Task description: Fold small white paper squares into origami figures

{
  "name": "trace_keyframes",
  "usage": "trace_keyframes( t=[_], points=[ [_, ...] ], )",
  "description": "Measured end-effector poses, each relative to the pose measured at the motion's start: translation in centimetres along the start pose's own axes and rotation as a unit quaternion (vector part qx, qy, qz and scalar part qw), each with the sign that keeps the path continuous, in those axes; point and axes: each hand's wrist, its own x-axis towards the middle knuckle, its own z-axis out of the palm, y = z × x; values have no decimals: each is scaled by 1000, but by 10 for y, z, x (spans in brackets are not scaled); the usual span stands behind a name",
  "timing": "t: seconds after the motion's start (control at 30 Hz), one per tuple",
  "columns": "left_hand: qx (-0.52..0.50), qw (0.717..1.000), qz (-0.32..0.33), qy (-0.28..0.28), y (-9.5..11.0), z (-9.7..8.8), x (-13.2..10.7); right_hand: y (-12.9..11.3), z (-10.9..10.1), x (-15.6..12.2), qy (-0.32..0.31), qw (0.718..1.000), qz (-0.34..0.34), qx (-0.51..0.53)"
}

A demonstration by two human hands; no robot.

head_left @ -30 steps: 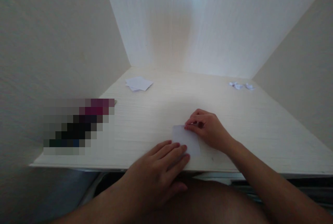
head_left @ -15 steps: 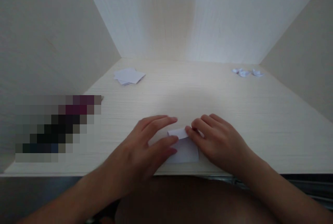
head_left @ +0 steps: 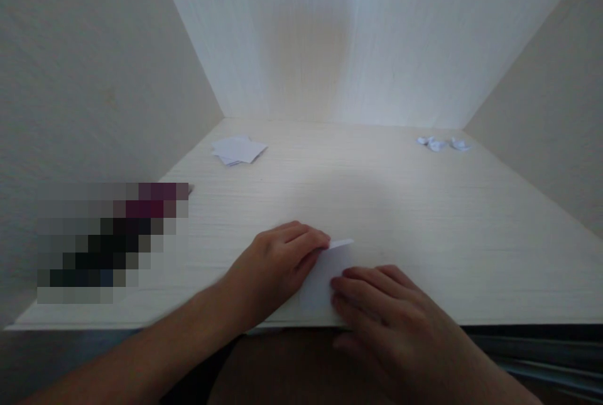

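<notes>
Your left hand [head_left: 280, 260], in the head view, pinches the far fold of 1 white paper [head_left: 320, 282], near the front edge of the surface [head_left: 405, 204]; your right hand [head_left: 396, 317] rests extended fingers on the paper's right side.

**Finishes: matt paper, wood-grain look**

Sheet [head_left: 320, 280] is looking like smooth, matt paper; stack [head_left: 241, 150] and small pieces [head_left: 436, 144] are reading as paper too. Tabletop [head_left: 414, 210] is showing fine streaky grain. Back panel [head_left: 306, 59] is giving soft sheen; side panels [head_left: 94, 66] are looking matt.
</notes>
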Motion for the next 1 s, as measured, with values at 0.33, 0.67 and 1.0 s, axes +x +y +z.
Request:
trace_keyframes(
  t=[0.33,0.67,1.0],
  points=[
    [-94,986,-126,-60,-1,-4,35,8,9,-13,19,999,9,37],
    [-27,999,20,5,2,8,27,10,4,-20,5,999,29,21],
    [17,991,91,-101,9,0,-8,16,-2,-26,13,1000,13,0]
  ],
)
